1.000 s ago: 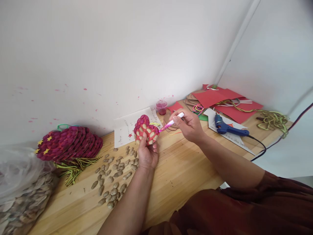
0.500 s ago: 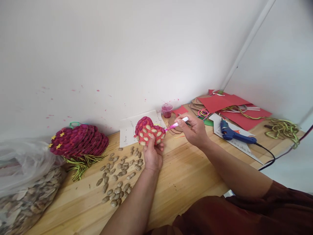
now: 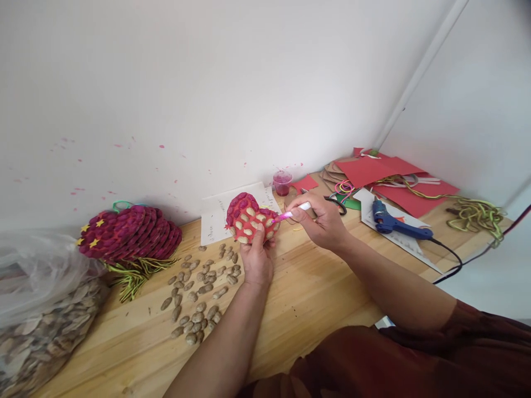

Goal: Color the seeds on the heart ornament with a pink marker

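My left hand (image 3: 257,258) grips a red heart-shaped craft piece (image 3: 248,219) from below, thumb on its face. Peanut shells cover the heart; those along its upper left are painted magenta, the lower ones are still pale. In my right hand (image 3: 321,222) is a white-handled paintbrush (image 3: 299,209) with pink paint along its front part. The brush tip touches or nearly touches the right edge of the heart. Behind them, a small clear cup (image 3: 282,183) of magenta paint stands near the wall. Left of my left hand, loose peanuts (image 3: 199,320) are scattered on the wooden table (image 3: 315,309).
A row of finished magenta hearts (image 3: 133,232) with green fringe and yellow stars leans at left, beside a plastic bag (image 3: 45,331) of shells. A blue glue gun (image 3: 398,225), red paper (image 3: 369,170), scissors (image 3: 339,205) and green cord (image 3: 475,218) lie at right. Handwritten paper (image 3: 213,213) lies behind.
My right hand has moved slightly left, bringing the brush further over the heart's right edge. The scissors' handle has come into sight behind that hand. The view has shifted a little.
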Motion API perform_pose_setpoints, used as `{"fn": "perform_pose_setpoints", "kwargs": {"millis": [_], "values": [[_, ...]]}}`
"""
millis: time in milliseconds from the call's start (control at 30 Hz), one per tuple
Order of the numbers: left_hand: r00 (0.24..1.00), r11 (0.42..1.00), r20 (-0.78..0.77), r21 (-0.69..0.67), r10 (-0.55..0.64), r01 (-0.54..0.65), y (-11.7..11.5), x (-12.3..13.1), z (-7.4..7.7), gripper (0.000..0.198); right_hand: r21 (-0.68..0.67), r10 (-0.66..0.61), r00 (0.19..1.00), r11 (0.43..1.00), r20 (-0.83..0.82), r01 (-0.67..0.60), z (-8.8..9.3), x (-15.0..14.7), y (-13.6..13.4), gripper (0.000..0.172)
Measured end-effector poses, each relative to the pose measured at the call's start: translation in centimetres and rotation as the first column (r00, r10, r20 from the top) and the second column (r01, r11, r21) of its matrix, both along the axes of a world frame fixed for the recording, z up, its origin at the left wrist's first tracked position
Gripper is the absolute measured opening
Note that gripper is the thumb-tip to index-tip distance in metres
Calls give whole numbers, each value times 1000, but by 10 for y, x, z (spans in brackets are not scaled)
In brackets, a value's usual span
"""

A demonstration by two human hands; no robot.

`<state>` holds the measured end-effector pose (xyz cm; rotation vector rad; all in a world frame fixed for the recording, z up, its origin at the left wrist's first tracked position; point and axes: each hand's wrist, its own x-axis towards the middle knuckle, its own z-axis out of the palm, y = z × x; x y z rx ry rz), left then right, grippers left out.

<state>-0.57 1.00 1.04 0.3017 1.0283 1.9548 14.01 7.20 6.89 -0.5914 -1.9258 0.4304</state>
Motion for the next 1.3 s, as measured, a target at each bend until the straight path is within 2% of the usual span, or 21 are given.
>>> {"fn": "perform_pose_setpoints", "kwargs": {"millis": [167, 300, 533, 667, 833, 1000, 1167, 1300], "values": [[1000, 1000, 27, 2, -8, 8, -2, 0, 1, 53, 37, -12, 1000, 999, 20, 12, 0, 2, 2, 18], [999, 999, -18, -31, -32, 31, -1, 0, -2, 52, 56, -41, 999, 998, 33, 39, 0, 1, 2, 18], [996, 998, -69, -20, -53, 52, 0, -1, -9, 47, 16, -21, 999, 1000, 42, 20, -1, -1, -1, 19], [999, 999, -45, -34, -25, 23, -1, 0, -6, 52, 37, -72, 997, 997, 16, 71, -2, 1, 2, 18], [998, 999, -62, -34, -22, 20, -2, 1, -5, 53, 43, -13, 999, 999, 31, 12, -2, 0, 3, 17], [995, 999, -96, -22, 24, -26, -1, 2, -8, 51, 64, -75, 997, 995, 35, 72, -2, 1, 4, 18], [983, 999, -177, -1, 38, -38, -1, 2, -10, 45, 68, 3, 998, 998, 65, -7, -4, 0, 3, 17], [980, 999, -193, 4, 53, -54, 0, 2, -12, 48, 79, -47, 997, 996, 54, 43, -5, 0, 4, 16]]}}
